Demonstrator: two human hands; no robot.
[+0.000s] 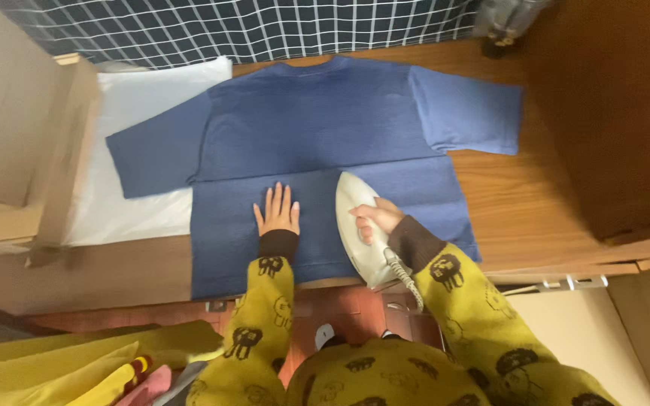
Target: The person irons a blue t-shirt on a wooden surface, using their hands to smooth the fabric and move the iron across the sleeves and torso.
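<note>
Head camera looks straight down on a blue shirt (325,143) spread flat across a wooden table (520,203), its hem hanging at the near edge and its collar toward the far edge. The right hand (376,219) is wrapped tight around the handle of a white iron (359,225), which rests on the shirt's lower right part with its tip pointing to the far edge (long axis running near to far). The left hand (277,212) lies just left of the iron, fingers spread, palm flat on the cloth. A white sheet (137,150) lies under the left sleeve.
</note>
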